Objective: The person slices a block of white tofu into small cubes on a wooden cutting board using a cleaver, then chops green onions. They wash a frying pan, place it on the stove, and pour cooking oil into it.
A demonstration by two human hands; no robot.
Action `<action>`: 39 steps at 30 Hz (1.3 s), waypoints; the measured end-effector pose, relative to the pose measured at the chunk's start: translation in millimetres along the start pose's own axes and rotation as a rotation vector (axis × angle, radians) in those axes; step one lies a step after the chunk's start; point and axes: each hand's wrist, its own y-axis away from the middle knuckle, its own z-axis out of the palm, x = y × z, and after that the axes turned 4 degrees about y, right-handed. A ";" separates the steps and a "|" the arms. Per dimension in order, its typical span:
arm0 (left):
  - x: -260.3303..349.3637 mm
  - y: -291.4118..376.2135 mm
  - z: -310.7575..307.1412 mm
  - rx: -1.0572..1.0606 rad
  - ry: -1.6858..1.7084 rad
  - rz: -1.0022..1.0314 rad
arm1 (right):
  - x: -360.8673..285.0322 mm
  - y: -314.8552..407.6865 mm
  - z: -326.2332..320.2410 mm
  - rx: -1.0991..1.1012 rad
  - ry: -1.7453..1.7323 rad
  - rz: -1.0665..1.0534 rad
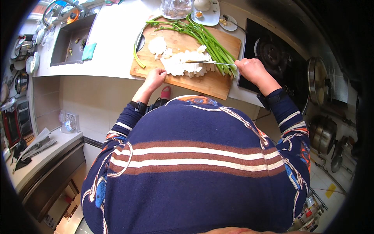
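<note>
My right hand [250, 71] is closed around the handle of a knife [217, 63], at the right of a wooden cutting board [204, 84]. The thin blade, seen almost edge-on, reaches left across a heap of white chopped food [190, 68]. Curled fingers of my left hand [156, 78] rest by the board's near edge, close to the heap's left end; whether they pinch anything is hidden. A smaller white pile [157, 46] sits farther back. Long green stalks [209, 44], leafy at the far end, lie slantwise along the board's right side.
Behind the board stand a clear plastic bag [176, 8], a white plate [214, 16] and a small dish with a spoon [229, 23]. A black gas hob [268, 52] borders the right side. The sink [70, 41], with a turquoise cloth [89, 51] on its edge, is at left.
</note>
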 end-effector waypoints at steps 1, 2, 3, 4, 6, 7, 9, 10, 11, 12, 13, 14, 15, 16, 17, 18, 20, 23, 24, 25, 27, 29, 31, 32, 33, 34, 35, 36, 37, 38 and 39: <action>0.5 1.4 -1.7 0.010 0.014 0.005 | 0.4 2.1 -2.4 -0.014 0.005 -0.004; 1.4 2.0 -3.8 0.035 -0.006 0.022 | 0.5 3.9 -5.9 -0.019 0.010 -0.015; 1.6 3.7 -6.7 0.065 -0.022 0.044 | -0.2 6.2 -10.1 -0.017 0.010 -0.003; 1.2 4.6 -10.7 0.098 -0.039 0.064 | -1.1 8.8 -15.2 -0.006 0.009 0.004; 0.7 3.9 -18.4 0.142 0.010 -0.018 | -5.4 12.3 -26.3 0.037 -0.018 0.023; -0.2 2.6 -21.5 0.163 0.042 -0.057 | -8.2 14.0 -31.8 0.064 -0.046 0.035; -2.4 -3.7 -30.4 0.215 0.019 -0.067 | -16.0 4.2 -38.9 0.128 -0.098 0.047; -3.2 -8.1 -34.4 0.243 -0.005 -0.047 | -22.6 -3.3 -40.2 0.166 -0.121 0.050; -4.3 -11.9 -38.0 0.266 -0.031 -0.027 | -30.5 -10.6 -40.6 0.202 -0.146 0.057; -4.6 -15.3 -41.2 0.293 -0.031 -0.014 | -37.4 -22.6 -40.3 0.209 -0.137 0.040; -4.1 -19.6 -43.9 0.320 -0.030 0.000 | -44.4 -35.9 -39.0 0.233 -0.122 0.016; -2.9 -23.8 -46.0 0.344 -0.031 0.012 | -51.9 -53.2 -36.2 0.240 -0.114 0.000; -1.3 -27.1 -47.4 0.345 -0.050 0.038 | -60.4 -72.6 -32.4 0.258 -0.110 -0.021; 1.2 -30.5 -49.1 0.343 -0.070 0.061 | -67.5 -94.4 -29.3 0.230 -0.094 -0.049; 4.3 -33.5 -49.9 0.338 -0.096 0.080 | -73.9 -116.2 -26.4 0.213 -0.082 -0.082; 6.5 -32.7 -49.3 0.365 -0.237 0.177 | -80.4 -137.5 -23.1 0.187 -0.082 -0.094; 11.6 -32.6 -47.1 0.356 -0.218 0.254 | -90.4 -175.3 -17.4 0.135 -0.086 -0.112; 14.5 -29.2 -43.7 0.293 -0.279 0.220 | -90.5 -212.6 -11.7 0.060 -0.080 -0.140; 14.1 -28.4 -43.2 0.300 -0.261 0.254 | -84.8 -218.4 -11.1 0.040 -0.069 -0.154; 12.9 -27.6 -43.9 0.307 -0.244 0.287 | -78.9 -222.0 -10.5 0.019 -0.060 -0.168; 9.3 -29.0 -48.2 0.300 -0.246 0.344 | -65.6 -220.8 -9.5 -0.020 0.017 -0.115; 5.7 -30.2 -51.9 0.279 -0.241 0.374 | -52.7 -212.2 -9.6 0.006 0.051 -0.133; 3.9 -33.6 -58.4 0.234 -0.244 0.379 | -43.4 -197.8 -11.6 0.030 0.083 -0.101; 3.3 -35.0 -63.1 0.199 -0.218 0.376 | -39.6 -188.9 -13.6 0.044 0.084 -0.076; 3.3 -37.6 -69.1 0.156 -0.199 0.368 | -36.1 -179.6 -16.1 0.048 0.086 -0.040; 3.9 -39.9 -74.8 0.113 -0.181 0.367 | -33.7 -167.5 -18.5 0.072 0.075 0.004; 4.2 -41.4 -80.8 0.120 -0.166 0.362 | -33.4 -153.7 -20.1 0.085 0.063 0.059; 5.0 -43.8 -88.0 0.131 -0.149 0.365 | -35.3 -140.0 -20.8 0.088 0.022 0.146; 6.2 -45.9 -93.9 0.129 -0.146 0.348 | -39.1 -126.2 -20.4 0.068 -0.075 0.269; 6.5 -47.6 -101.3 0.147 -0.136 0.388 | -46.0 -112.8 -18.6 -0.006 -0.279 0.442; 7.8 -50.6 -107.1 0.137 -0.106 0.369 | -51.6 -103.3 -17.0 -0.056 -0.486 0.598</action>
